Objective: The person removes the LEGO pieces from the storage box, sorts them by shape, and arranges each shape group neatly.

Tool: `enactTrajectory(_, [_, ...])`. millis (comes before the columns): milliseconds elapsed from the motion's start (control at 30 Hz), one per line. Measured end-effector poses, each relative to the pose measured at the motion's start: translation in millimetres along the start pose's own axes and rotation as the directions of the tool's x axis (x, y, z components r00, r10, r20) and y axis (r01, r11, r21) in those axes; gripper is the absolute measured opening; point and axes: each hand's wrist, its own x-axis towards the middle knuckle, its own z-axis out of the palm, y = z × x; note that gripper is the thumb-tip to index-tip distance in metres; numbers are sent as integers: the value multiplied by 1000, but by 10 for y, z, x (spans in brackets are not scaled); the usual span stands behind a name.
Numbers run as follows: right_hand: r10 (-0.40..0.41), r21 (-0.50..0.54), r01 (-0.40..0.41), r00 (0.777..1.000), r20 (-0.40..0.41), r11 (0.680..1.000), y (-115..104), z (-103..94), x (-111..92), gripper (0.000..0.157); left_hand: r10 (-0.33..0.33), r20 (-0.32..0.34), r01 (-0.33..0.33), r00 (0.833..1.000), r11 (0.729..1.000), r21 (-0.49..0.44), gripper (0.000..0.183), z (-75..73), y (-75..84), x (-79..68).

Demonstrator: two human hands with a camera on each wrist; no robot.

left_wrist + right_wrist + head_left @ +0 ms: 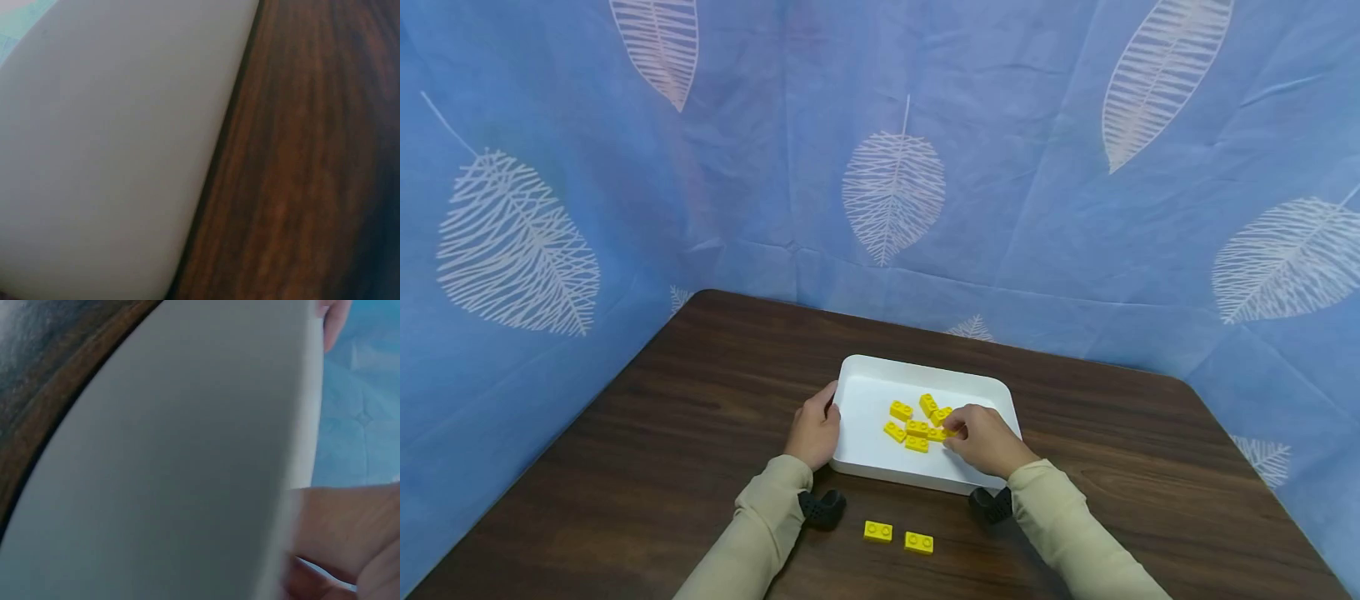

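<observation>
A shallow white tray (868, 383) lies on the table with several small yellow toy bricks (901, 410) in it. My left hand (815, 429) holds the tray's left side, thumb by the rim. Over the tray's right half, my right hand (987, 437) pinches a yellow brick (951, 433) between thumb and fingers, which partly hide it. The tray's outer wall (112, 150) fills much of the left wrist view. In the right wrist view, the wall (175, 456) covers the fingertips.
Two yellow bricks, one on the left (877, 532) and one on the right (919, 542), lie on the dark wooden table (700, 400) in front of the tray. A blue curtain (1000, 208) with white leaf prints hangs behind the table.
</observation>
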Motion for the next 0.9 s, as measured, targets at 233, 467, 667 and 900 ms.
enactTrajectory(233, [-15, -52, 15, 1000, -4, 999, 8, 67, 84, 20, 3, -1, -3, 1000, 1000, 6, 44, 1, -2, -1])
enactTrajectory(467, [18, -73, -17, 1000, 16, 997, -29, 150, 141, 19, -4, 1, 4, 1000, 1000, 3, 44, 3, 10, -9])
enactTrajectory(667, [38, -77, -36, 999, 24, 996, -33, 159, 131, 18, -2, -6, 2, 1000, 1000, 0, 44, 13, 9, -8])
enactTrajectory(900, [23, -82, -24, 1000, -7, 996, 16, 61, 30, 20, -1, -7, 1, 1000, 1000, 1, 44, 10, 2, -9])
